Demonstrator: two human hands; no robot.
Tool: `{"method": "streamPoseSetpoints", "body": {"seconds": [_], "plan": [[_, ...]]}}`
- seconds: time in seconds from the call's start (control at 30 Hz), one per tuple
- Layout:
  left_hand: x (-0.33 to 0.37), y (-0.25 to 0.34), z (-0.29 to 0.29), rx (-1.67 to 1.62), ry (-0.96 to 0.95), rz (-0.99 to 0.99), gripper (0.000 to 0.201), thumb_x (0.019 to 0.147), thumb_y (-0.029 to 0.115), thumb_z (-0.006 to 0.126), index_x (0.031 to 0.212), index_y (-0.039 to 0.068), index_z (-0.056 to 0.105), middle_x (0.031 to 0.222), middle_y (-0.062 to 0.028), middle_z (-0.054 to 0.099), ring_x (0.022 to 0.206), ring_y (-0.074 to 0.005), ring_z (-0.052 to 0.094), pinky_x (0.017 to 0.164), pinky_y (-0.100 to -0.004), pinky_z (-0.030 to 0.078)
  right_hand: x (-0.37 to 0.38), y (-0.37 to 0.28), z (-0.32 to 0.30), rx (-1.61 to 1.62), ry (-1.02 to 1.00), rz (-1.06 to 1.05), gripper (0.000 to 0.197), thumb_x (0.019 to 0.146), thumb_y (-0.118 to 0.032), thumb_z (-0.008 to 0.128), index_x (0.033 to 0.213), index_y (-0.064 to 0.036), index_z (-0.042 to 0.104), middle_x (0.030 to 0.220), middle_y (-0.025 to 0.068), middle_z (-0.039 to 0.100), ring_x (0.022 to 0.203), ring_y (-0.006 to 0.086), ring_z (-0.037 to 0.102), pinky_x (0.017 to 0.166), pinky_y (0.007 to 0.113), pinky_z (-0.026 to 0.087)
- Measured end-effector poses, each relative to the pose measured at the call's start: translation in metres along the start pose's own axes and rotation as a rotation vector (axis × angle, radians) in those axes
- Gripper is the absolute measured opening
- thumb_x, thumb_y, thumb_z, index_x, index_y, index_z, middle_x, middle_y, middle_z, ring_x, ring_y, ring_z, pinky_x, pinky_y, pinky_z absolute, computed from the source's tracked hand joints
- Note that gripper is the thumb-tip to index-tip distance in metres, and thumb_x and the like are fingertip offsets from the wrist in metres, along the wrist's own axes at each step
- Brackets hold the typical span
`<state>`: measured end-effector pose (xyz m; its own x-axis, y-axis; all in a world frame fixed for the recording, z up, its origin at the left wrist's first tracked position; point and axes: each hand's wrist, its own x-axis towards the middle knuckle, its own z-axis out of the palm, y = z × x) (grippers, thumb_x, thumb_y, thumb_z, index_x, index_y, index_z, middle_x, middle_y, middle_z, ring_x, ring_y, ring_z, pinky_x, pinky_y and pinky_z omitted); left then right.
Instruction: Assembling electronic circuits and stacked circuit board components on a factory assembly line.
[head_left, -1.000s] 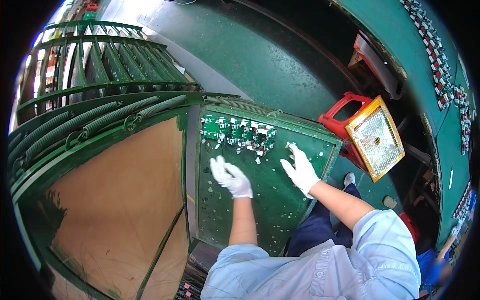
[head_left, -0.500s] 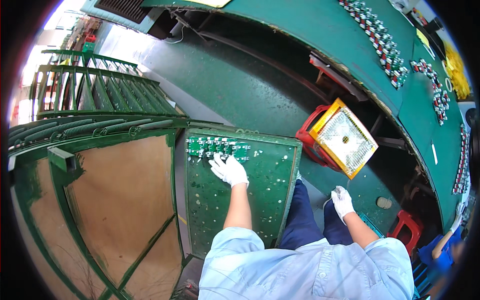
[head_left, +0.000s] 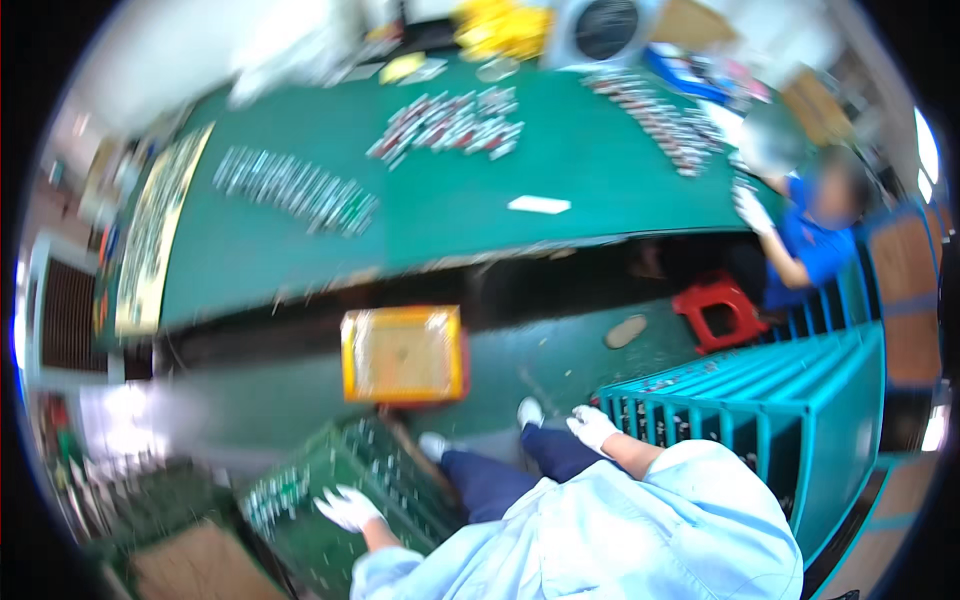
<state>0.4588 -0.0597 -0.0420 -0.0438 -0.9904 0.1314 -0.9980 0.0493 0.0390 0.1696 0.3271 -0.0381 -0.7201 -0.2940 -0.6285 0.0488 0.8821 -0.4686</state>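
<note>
My left hand (head_left: 348, 508), in a white glove, has its fingers spread just over the green panel (head_left: 330, 548). Beside its fingertips lies a row of small green circuit boards (head_left: 278, 497) with pale parts, blurred by motion. My right hand (head_left: 592, 428), also gloved in white, is in front of my right thigh, close to the teal slotted rack (head_left: 740, 400). Its fingers are curled together; whatever may be between them is too small and smeared to make out.
A yellow-framed tray (head_left: 350, 358) rests on a red stool ahead. Beyond stretches a long green table (head_left: 440, 215) with rows of circuit boards (head_left: 450, 125). At the right a co-worker in blue (head_left: 825, 250) sits near a red stool (head_left: 718, 312). A shoe (head_left: 626, 331) lies on the floor.
The view has swung right, bringing the table, the co-worker and the teal rack into sight. My left hand has lifted or slid slightly off the circuit boards, fingers spread wider. My right hand stays curled.
</note>
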Motion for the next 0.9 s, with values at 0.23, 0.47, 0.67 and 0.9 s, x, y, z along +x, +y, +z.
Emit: {"method": "streamPoseSetpoints", "body": {"seconds": [0.23,0.47,0.67,0.9], "plan": [[-0.124,0.156,0.019,-0.474,-0.697,0.751,0.033,0.080,0.028,0.054,0.095,0.000,0.062,0.102,-0.0229,0.057,0.104,-0.0347,0.050,0.093,-0.0372,0.037,-0.002,0.060,-0.112,0.275,0.228,0.220,0.043,0.080,-0.039,0.050,0.100,-0.0018,0.058,0.098,0.0189,0.060,0.096,0.0331,0.055,0.084,0.037,0.043],[-0.082,0.203,-0.038,-0.247,-0.792,0.781,0.045,0.089,0.033,0.029,0.091,0.000,0.060,0.099,-0.0221,0.057,0.095,-0.0364,0.053,0.085,-0.0429,0.041,0.082,0.077,-0.088,0.199,0.111,0.170,0.031,0.080,-0.030,0.053,0.096,-0.0044,0.059,0.084,0.0188,0.060,0.078,0.0329,0.058,0.066,0.042,0.046],[-0.084,0.186,-0.016,-0.185,-0.958,0.218,0.047,0.083,0.039,0.039,0.093,-0.001,0.061,0.097,-0.0231,0.059,0.097,-0.0371,0.054,0.083,-0.0428,0.042,0.148,0.111,-0.101,-0.347,-0.063,-0.956,0.027,0.084,-0.027,0.046,0.090,-0.0028,0.055,0.071,0.0155,0.057,0.073,0.0299,0.056,0.064,0.041,0.044],[-0.117,0.197,-0.002,-0.219,-1.143,-0.077,0.048,0.084,0.039,0.038,0.104,0.001,0.059,0.111,-0.0212,0.055,0.107,-0.0333,0.050,0.089,-0.0386,0.039,0.315,0.118,-0.204,0.185,-0.316,-0.508,0.024,0.087,-0.026,0.044,0.076,-0.0054,0.048,0.059,0.0070,0.046,0.054,0.0199,0.045,0.047,0.034,0.036]]}}
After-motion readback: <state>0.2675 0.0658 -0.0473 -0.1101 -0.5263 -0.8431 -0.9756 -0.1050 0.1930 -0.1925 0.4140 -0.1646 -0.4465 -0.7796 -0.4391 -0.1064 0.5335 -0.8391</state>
